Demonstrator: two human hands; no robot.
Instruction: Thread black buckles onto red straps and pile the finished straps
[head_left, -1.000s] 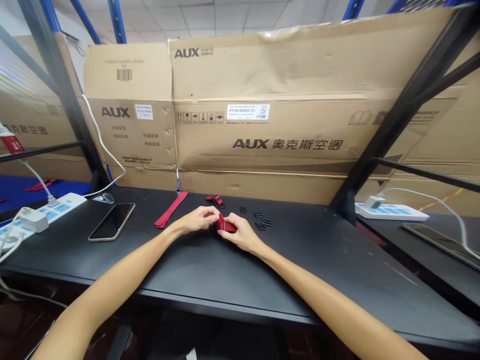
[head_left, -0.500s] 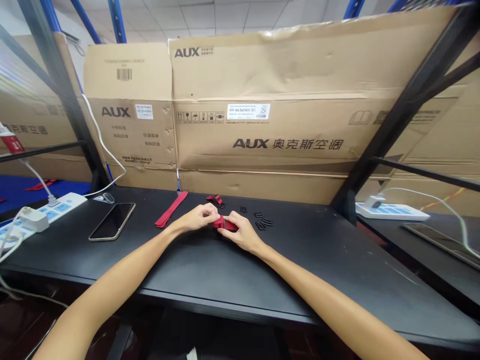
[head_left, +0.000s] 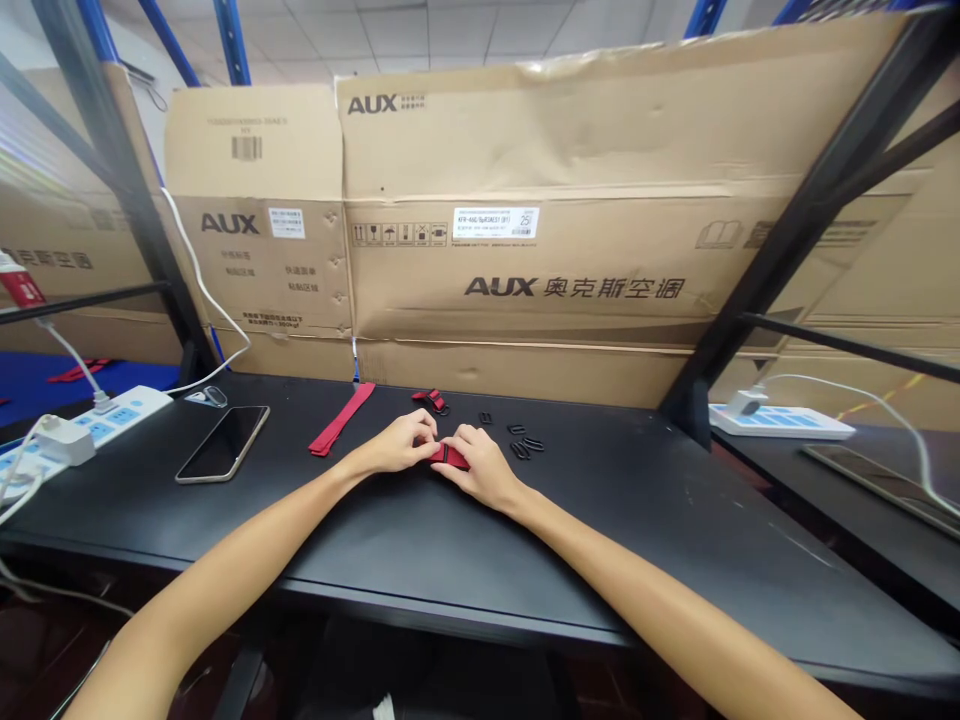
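Note:
Between my two hands is a red webbing strap (head_left: 453, 457) with a black buckle on it, held just above the black table. My left hand (head_left: 403, 442) pinches the strap's left end, fingertips curled over it. My right hand (head_left: 484, 468) grips the strap from the right, thumb below and fingers above; part of the strap is hidden by the fingers. Behind them lies another red strap piece (head_left: 430, 400) with black hardware. Several loose black buckles (head_left: 519, 445) are scattered to the right of my right hand. Flat red straps (head_left: 342, 420) lie left of my left hand.
A phone (head_left: 223, 445) lies on the table's left, beside a white power strip (head_left: 124, 412) with cables and plugs. Tall cardboard (head_left: 525, 250) walls the back. A dark metal post (head_left: 780, 230) rises at the right, with another power strip (head_left: 787, 422) beyond it.
The strap between my hands has lowered and tilted slightly, its buckle showing at a different angle. My left fingers have shifted a little down and curled more over its end.

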